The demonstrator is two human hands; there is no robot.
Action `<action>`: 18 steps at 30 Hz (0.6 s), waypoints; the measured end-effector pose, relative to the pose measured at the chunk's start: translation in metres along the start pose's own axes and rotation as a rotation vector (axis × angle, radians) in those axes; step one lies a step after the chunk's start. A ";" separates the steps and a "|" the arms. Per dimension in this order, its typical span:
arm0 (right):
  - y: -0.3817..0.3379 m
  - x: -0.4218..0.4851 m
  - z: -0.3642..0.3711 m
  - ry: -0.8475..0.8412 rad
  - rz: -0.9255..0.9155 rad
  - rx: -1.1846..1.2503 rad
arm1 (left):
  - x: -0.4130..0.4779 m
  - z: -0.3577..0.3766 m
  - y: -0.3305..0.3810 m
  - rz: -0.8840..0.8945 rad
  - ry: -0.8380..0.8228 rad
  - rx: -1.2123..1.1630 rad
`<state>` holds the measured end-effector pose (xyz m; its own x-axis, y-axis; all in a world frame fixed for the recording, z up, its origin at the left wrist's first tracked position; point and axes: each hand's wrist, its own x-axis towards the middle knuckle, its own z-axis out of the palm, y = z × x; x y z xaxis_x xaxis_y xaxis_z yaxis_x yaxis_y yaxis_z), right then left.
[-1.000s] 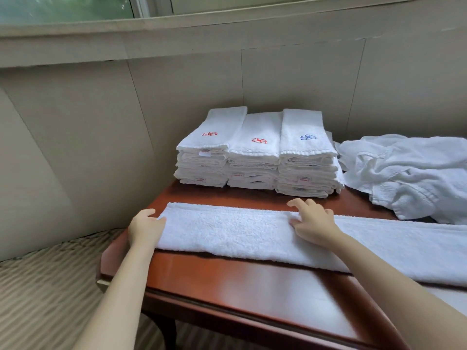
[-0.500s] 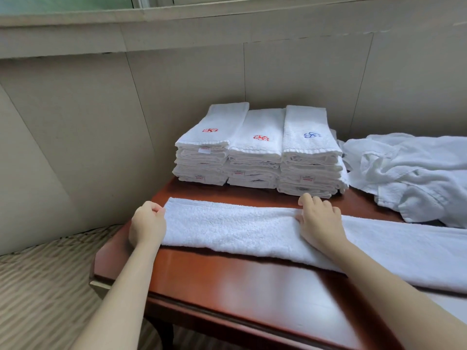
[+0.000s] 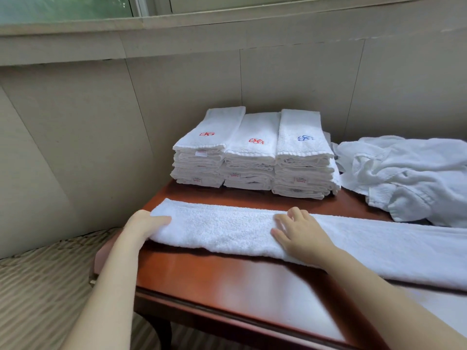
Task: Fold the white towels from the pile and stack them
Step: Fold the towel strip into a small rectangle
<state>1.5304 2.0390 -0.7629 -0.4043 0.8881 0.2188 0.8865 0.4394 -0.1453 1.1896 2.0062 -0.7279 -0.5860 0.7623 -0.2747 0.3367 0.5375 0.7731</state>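
Since the towel (image 3: 222, 228) looks soft, light and limp, the left grip (image 3: 146, 223) pinches its end corner while the right grip (image 3: 300, 236) presses flat mid-length.

Soft daylight is coming from the window (image 3: 68, 8), glaring off the table (image 3: 227, 281); wide-angle edges are bending, forearms blurring slightly.

Wood table (image 3: 227, 281) w/ long towel (image 3: 227, 228), folded stacks (image 3: 252, 160), towel pile (image 3: 409, 173).
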 end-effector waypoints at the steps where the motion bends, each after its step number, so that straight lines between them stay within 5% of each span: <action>1: -0.001 -0.002 0.000 -0.016 -0.009 0.032 | -0.005 0.003 0.005 0.051 0.049 -0.113; 4: -0.002 -0.003 -0.005 -0.084 -0.025 0.195 | -0.031 0.016 0.036 0.265 0.271 -0.277; 7: 0.000 -0.004 -0.021 -0.104 0.179 0.812 | -0.072 0.040 0.074 0.514 0.235 -0.421; 9: 0.005 -0.003 -0.033 -0.075 0.356 1.322 | -0.100 0.061 0.093 0.675 0.047 -0.345; 12: 0.022 -0.004 -0.047 -0.183 0.470 1.834 | -0.134 0.095 0.104 0.730 -0.499 -0.252; 14: 0.031 -0.012 -0.053 -0.266 0.482 1.902 | -0.141 0.114 0.104 0.734 -0.666 -0.162; 18: 0.031 -0.024 -0.050 -0.274 0.529 1.674 | -0.133 0.118 0.104 0.747 -0.479 -0.190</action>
<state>1.5787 2.0241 -0.7243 -0.3566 0.8851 -0.2992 -0.1630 -0.3743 -0.9129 1.3896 2.0030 -0.6777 0.1196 0.9797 0.1608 0.3542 -0.1934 0.9150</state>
